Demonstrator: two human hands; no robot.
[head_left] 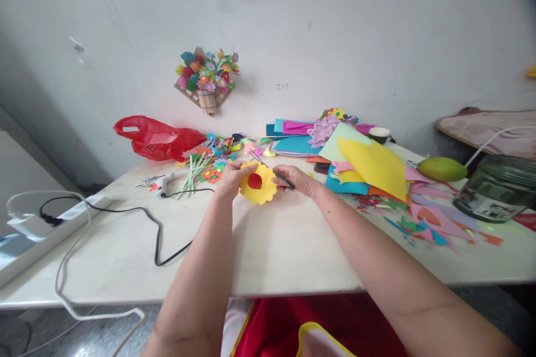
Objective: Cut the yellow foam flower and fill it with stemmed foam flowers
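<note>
A yellow scalloped flower cut-out (263, 196) with a red round center (254, 181) is held up over the table. My left hand (233, 176) pinches its upper left edge between thumb and fingers. Scissors (286, 180) with black handles are in my right hand (295, 176), close to the flower's right edge. Their thin blades point up and left, partly hidden behind the flower. I cannot tell whether the blades touch it.
A glue gun (164, 185) with a black cord, pale green strips (193, 174) and a red plastic bag (161, 139) lie left. Colored sheets (372, 164), scraps (435, 220), a green mango (442, 169) and a glass jar (498, 189) are right. A power strip (84, 209) sits at the left edge.
</note>
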